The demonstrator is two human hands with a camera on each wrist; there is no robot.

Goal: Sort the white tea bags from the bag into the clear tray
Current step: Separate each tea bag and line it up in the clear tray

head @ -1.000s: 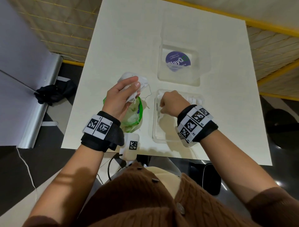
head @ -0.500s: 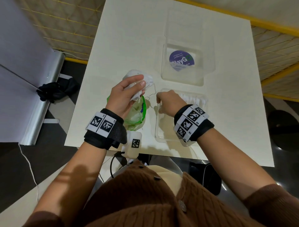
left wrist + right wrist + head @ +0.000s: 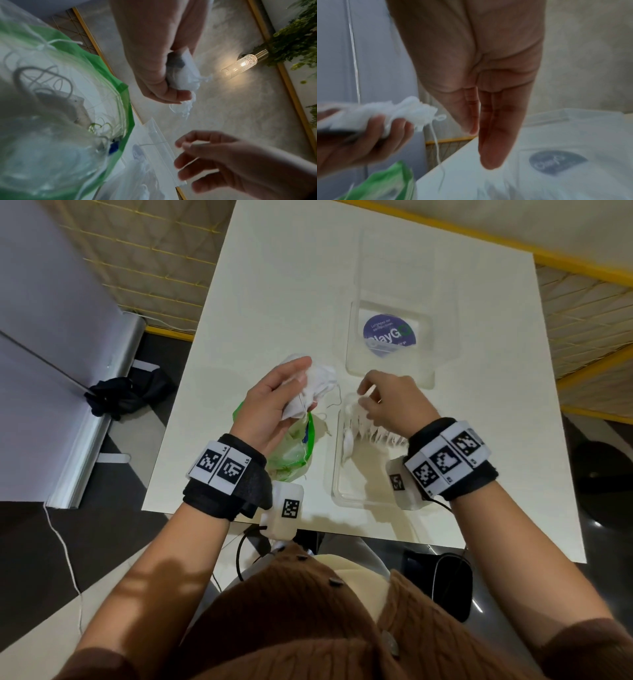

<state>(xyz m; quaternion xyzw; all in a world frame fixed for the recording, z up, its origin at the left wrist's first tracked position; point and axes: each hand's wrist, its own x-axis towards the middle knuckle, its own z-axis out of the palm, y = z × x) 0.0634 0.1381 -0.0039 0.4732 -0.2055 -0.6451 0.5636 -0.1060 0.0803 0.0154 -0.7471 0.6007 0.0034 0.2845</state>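
A: What changed in the last second?

B: The right hand (image 3: pixel 394 400) has lifted out of the clear tray (image 3: pixel 346 491) and swung left toward the left hand (image 3: pixel 270 409). Its fingers are loosely extended and look empty, though blur makes that uncertain.

A: And the left?

B: Curled tight round a bunch of white tea bags (image 3: pixel 317 392), held above the green-edged bag (image 3: pixel 291 453), strings dangling.

A: So one was just dropped off?

B: Likely. A row already lies at the tray's far end; the next pick comes from that bunch.
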